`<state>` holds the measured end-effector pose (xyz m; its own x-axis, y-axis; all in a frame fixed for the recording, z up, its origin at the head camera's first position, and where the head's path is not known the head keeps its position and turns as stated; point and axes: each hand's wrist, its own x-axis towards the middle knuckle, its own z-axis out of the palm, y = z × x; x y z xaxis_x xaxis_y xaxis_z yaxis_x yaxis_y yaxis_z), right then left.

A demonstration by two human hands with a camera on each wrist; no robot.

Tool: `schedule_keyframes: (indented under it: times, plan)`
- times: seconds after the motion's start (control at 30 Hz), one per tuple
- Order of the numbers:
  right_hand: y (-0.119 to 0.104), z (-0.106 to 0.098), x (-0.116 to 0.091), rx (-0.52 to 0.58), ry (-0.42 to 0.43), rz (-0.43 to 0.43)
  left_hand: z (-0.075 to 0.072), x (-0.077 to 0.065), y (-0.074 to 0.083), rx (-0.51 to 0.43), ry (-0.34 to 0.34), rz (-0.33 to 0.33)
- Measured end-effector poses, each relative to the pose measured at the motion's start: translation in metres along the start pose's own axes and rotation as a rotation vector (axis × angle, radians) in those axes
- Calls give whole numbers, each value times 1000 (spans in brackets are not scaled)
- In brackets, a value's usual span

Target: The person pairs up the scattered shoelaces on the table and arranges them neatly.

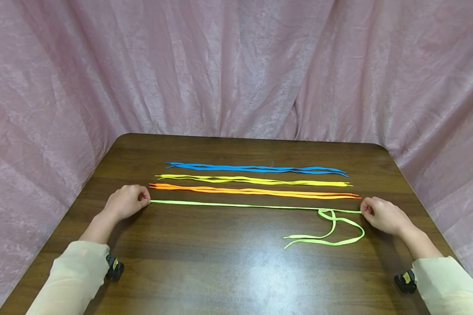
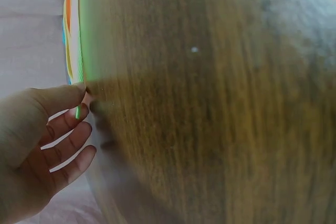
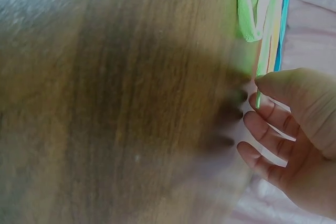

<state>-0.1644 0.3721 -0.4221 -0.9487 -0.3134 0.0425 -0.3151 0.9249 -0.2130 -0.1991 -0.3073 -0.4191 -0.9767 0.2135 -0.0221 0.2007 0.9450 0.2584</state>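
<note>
A flat light-green shoelace (image 1: 220,204) runs nearly straight from side to side across the table. Its left end is pinched between thumb and forefinger of my left hand (image 1: 127,202); a short green tip (image 2: 78,112) pokes out below the thumb in the left wrist view. My right hand (image 1: 387,216) pinches the right end the same way, the other fingers loosely bent in the right wrist view. Near that hand lies a second light-green lace (image 1: 348,240), looped and curved, with two ends pointing left. It meets the straight lace; whether they are tangled I cannot tell.
Beyond the green lace lie orange laces (image 1: 252,191), then yellow laces (image 1: 252,179), then blue laces (image 1: 252,168), in roughly parallel rows. The dark wooden table (image 1: 181,271) has rounded far corners, and pink curtains (image 1: 236,65) hang around it.
</note>
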Motion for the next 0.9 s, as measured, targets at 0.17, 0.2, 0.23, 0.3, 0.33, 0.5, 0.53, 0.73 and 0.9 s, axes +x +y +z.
schedule_keyframes:
  times: [0.17, 0.2, 0.23, 0.3, 0.33, 0.5, 0.53, 0.73, 0.9]
  plan:
    - [2, 2, -1, -6, 22, -10, 0, 0, 1, 4, 11, 10]
    - [2, 2, -1, -9, 30, -14, 1, 0, 2, 3, 12, 10]
    - [2, 3, 0, -11, 43, -20, 1, 0, 2, 4, 13, 10]
    - [2, 4, 0, -15, 61, -34, 1, 0, 2, 4, 11, 7]
    - [2, 4, 1, -16, 70, -39, 1, 0, 3, 2, 11, 5]
    - [2, 6, 4, -14, 92, -44, 3, 1, 4, -6, 14, 7]
    - [2, 7, 5, -15, 98, -42, 3, 1, 5, -7, 16, 8]
    - [2, 8, 8, -26, 124, -33, 4, 2, 5, -3, 26, -3]
    - [2, 8, 10, -22, 113, -26, 4, 3, 6, -4, 23, -11]
